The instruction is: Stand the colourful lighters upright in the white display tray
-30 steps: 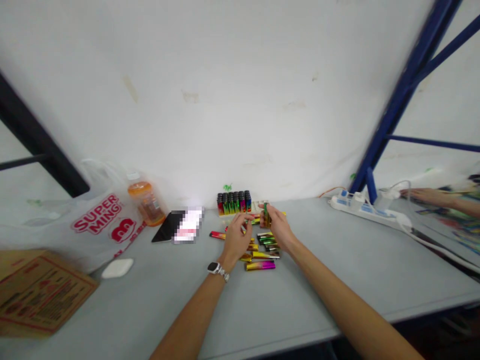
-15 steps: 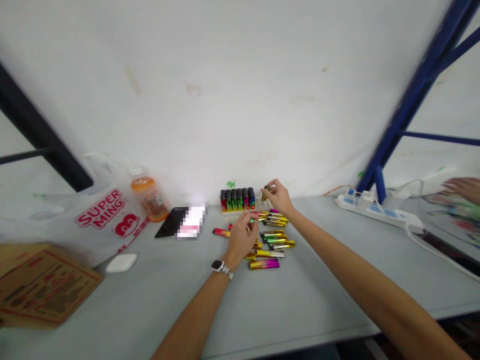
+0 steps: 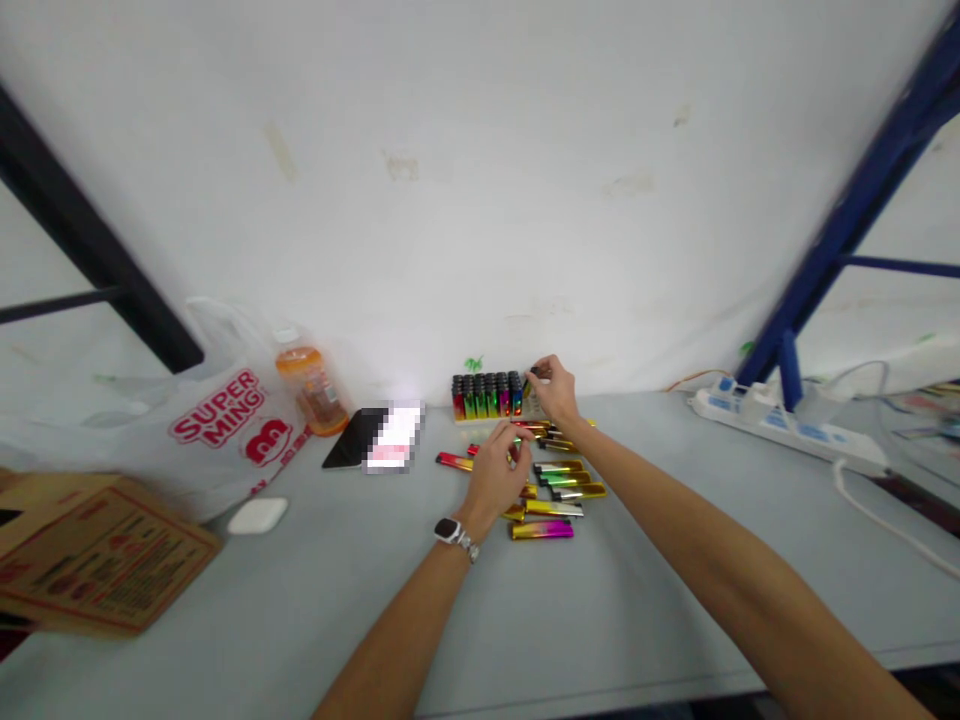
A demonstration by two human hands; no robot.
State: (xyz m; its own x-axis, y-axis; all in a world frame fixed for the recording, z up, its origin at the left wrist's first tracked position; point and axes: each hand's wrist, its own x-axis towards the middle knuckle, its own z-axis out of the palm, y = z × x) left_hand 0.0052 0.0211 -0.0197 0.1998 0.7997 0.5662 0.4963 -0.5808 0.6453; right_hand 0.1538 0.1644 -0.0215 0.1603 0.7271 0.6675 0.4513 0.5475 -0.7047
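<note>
Upright lighters (image 3: 487, 398) with black tops and shiny red, green, purple and blue bodies stand in rows in a pale tray (image 3: 533, 406) by the wall. At the tray's right end, my right hand (image 3: 556, 390) pinches a lighter (image 3: 533, 373) by its dark top, its lower part in the tray area. My left hand (image 3: 493, 475), wearing a watch, is just in front of the tray with fingers curled around a lighter, of which only a green bit shows. Several loose metallic lighters lie around it, among them a gold-and-magenta lighter (image 3: 542, 530).
To the left are a tablet or phone (image 3: 351, 438) with a blurred screen, an orange drink bottle (image 3: 313, 390), a white plastic bag (image 3: 225, 440), a white case (image 3: 257, 515) and a cardboard box (image 3: 112, 555). A power strip (image 3: 787, 432) lies right, beside a blue post (image 3: 847, 220).
My right hand has lowered its lighter toward the tray's right end. My left hand stays in front of the tray. The view has shifted, and another person's hand at far right is gone.
</note>
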